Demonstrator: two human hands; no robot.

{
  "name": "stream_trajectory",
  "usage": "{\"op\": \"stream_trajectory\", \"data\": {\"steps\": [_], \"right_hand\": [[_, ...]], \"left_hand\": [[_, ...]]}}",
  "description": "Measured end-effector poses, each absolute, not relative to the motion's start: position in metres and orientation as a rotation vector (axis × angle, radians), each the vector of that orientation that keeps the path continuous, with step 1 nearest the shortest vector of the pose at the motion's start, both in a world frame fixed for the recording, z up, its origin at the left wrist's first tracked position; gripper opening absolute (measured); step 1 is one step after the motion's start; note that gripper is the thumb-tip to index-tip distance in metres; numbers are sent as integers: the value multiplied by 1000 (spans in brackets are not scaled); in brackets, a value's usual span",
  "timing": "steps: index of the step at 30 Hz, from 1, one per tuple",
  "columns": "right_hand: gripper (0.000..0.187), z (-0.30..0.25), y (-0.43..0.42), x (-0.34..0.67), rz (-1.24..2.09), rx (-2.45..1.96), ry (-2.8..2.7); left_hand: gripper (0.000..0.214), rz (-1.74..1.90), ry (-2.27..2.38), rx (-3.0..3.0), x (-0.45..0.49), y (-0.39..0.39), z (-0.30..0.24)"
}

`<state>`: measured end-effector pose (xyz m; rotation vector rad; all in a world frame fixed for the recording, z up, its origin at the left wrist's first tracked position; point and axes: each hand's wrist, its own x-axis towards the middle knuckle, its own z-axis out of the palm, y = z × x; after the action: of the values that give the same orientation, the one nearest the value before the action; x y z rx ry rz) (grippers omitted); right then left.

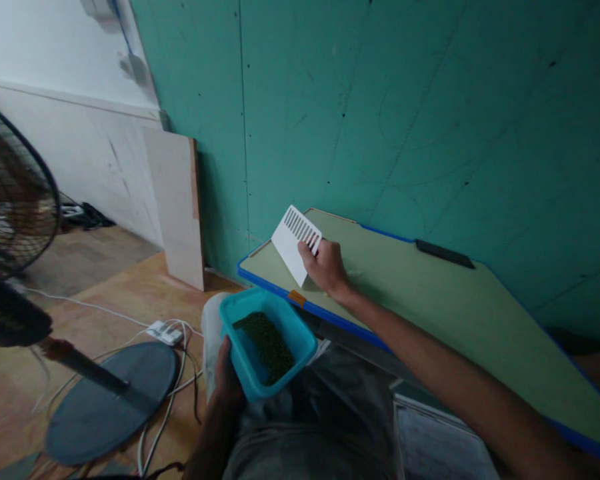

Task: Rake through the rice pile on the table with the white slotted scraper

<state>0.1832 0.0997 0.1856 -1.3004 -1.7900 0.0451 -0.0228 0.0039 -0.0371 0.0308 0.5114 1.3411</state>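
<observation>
My left hand is closed on the near left side of a turquoise plastic tub, held over my lap just off the table's front edge. Small dark green grains, like mung beans, lie inside it. My right hand grips a white slotted scraper by its right side, thumb in front. A row of slots runs along the scraper's upper edge. Its lower edge is at or just above the pale green tabletop, near the left end; whether it touches I cannot tell.
The table has a blue rim with an orange clip at the front and a black strip at the back. A green wall stands behind. Left are a fan base, a power strip, loose cables and a leaning board.
</observation>
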Motion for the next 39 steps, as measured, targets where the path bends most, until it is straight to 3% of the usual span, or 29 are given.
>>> {"op": "stream_trajectory", "data": {"steps": [23, 33, 39], "right_hand": [[43, 188, 98, 183, -20, -1331, -1866], [40, 196, 127, 211, 12, -1312, -1560], [44, 204, 155, 274, -211, -1472, -1488]], "left_hand": [[37, 1358, 598, -17, -22, 3, -30], [37, 1343, 592, -33, -25, 6, -38], [38, 1335, 586, -43, -23, 3, -34]]}}
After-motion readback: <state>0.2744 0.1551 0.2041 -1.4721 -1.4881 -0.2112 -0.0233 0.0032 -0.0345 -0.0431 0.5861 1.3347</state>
